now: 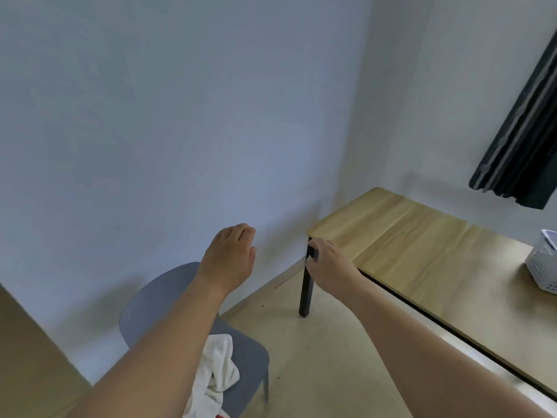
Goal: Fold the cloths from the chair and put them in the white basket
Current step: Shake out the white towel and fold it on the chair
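A grey chair (144, 309) stands at the lower left against the wall. A crumpled white cloth (215, 369) lies on its seat, partly hidden by my left forearm, with a bit of red showing under it at the bottom edge. My left hand (230, 254) is raised above the chair back, fingers curled downward, holding nothing. Held out near the table's corner, my right hand (327, 267) has loosely spread fingers and is empty. The white basket (542, 267) sits on the table at the right edge, cut off by the frame.
A wooden table (422, 245) with black legs fills the right side. A dark striped curtain (518, 140) hangs above it at upper right. Pale walls meet in a corner behind. Beige floor (316, 357) lies between chair and table.
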Motion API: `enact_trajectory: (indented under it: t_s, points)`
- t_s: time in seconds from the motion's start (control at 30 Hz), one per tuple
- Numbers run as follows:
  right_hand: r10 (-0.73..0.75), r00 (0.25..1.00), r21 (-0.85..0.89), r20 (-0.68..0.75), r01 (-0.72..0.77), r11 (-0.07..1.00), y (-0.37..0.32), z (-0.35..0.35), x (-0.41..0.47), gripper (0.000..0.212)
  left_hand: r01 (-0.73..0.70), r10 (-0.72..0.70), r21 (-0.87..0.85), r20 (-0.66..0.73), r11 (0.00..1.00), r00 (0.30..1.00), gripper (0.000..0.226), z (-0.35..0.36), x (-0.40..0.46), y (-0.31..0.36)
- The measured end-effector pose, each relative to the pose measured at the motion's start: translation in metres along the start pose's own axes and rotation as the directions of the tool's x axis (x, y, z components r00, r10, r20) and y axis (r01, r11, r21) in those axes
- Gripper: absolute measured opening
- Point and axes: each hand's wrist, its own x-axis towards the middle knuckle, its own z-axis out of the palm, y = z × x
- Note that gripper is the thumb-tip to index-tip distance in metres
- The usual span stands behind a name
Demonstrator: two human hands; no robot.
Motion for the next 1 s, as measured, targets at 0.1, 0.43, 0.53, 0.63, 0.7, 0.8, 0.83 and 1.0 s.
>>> enact_trajectory:
  t_s: [0.1,0.43,0.53,0.63,0.7,0.8,0.83,1.0]
  points:
    - [0.05,0.999,-0.007,-0.011,-0.051,0.999,-0.035,0.036,0.027,0.047,0.029,-0.028,-0.024,0.021,0.999,0.999,0.04,0.008,0.0,-0.071]
    - [0.234,0.972,0.045,0.031,-0.235,0.971,-0.103,0.151,0.077,0.047,0.167,-0.123,-0.113,0.322,0.979,0.939,0.039,0.053,0.01,-0.233]
    - [0.272,0.96,0.017,0.061,-0.273,0.962,-0.09,0.184,0.091,0.046,0.252,-0.166,-0.158,0.419,0.955,0.893,0.038,0.086,0.001,-0.254]
    - [0.304,0.944,0.029,0.132,-0.31,0.95,-0.066,0.242,0.109,0.046,0.372,-0.217,-0.205,0.529,0.905,0.82,0.03,0.144,-0.014,-0.277]
    - [0.33,0.922,0.011,0.204,-0.339,0.941,-0.041,0.299,0.124,0.046,0.414,-0.232,-0.191,0.593,0.89,0.771,0.022,0.2,-0.027,-0.294]
    - [0.364,0.887,-0.039,0.284,-0.368,0.929,0.013,0.402,0.146,0.046,0.451,-0.229,-0.184,0.661,0.873,0.715,0.015,0.304,-0.053,-0.32]
    - [0.368,0.881,-0.051,0.299,-0.37,0.928,0.032,0.438,0.152,0.046,0.452,-0.221,-0.184,0.675,0.873,0.704,0.017,0.339,-0.065,-0.328]
    - [0.379,0.859,-0.105,0.345,-0.367,0.925,0.119,0.587,0.173,0.05,0.426,-0.166,-0.221,0.694,0.878,0.701,0.041,0.49,-0.12,-0.347]
